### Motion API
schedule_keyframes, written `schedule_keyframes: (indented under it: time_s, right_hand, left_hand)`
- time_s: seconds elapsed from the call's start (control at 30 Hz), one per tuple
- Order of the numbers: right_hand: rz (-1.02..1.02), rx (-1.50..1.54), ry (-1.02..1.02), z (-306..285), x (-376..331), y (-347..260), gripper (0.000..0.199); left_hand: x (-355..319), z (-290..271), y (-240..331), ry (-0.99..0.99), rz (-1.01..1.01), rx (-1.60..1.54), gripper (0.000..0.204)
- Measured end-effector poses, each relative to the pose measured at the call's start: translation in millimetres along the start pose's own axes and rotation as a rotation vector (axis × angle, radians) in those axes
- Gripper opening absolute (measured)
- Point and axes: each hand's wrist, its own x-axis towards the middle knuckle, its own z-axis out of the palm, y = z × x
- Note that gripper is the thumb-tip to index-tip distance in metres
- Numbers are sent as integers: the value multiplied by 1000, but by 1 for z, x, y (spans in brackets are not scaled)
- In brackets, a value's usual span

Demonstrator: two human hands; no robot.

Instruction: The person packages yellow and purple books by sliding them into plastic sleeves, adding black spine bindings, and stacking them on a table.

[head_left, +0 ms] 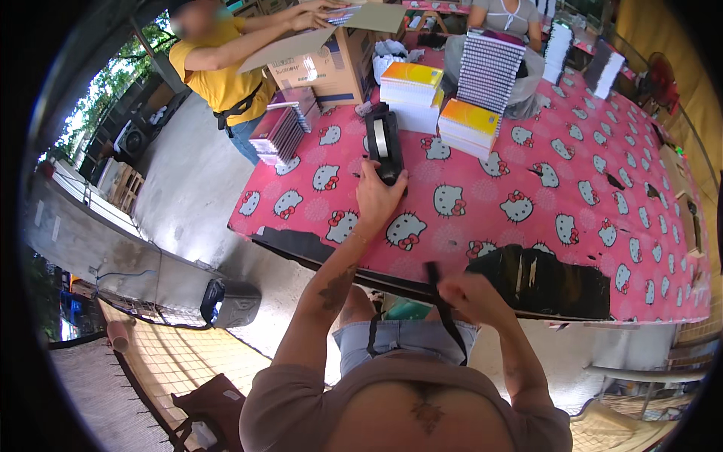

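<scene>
My left hand (pixel 379 193) reaches over the near edge of the table and grips the near end of a black tape dispenser (pixel 392 154). Its fingers are on one side, its thumb on the other, and a pale roll of tape (pixel 379 137) sits in it. Close to my waist, my right hand (pixel 476 295) is curled and slightly blurred by motion. A black strap (pixel 446 316) runs up from my shorts to its fingers, and its dark end sticks out past them. Beyond the dispenser stand two stacks of yellow-covered notebooks (pixel 411 83) (pixel 468 124).
The table wears a pink cat-print cloth (pixel 440 241), torn to a dark patch (pixel 542 282). Dark spiral notebooks (pixel 277 135) stand left; a tall spiral stack (pixel 491 71) stands behind. A person in yellow (pixel 233 98) reaches into an open carton (pixel 320 71). Another person (pixel 512 15) is opposite.
</scene>
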Motion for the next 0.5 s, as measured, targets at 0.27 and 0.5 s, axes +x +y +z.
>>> schedule_keyframes:
  time_s: [0.27, 0.5]
  right_hand:
    - [-215, -248, 235, 25, -5, 19, 23]
    - [-258, -248, 149, 25, -8, 25, 28]
  left_hand:
    - [-34, -118, -64, -27, -56, 18, 51]
    - [1, -145, -119, 101, -43, 107, 53]
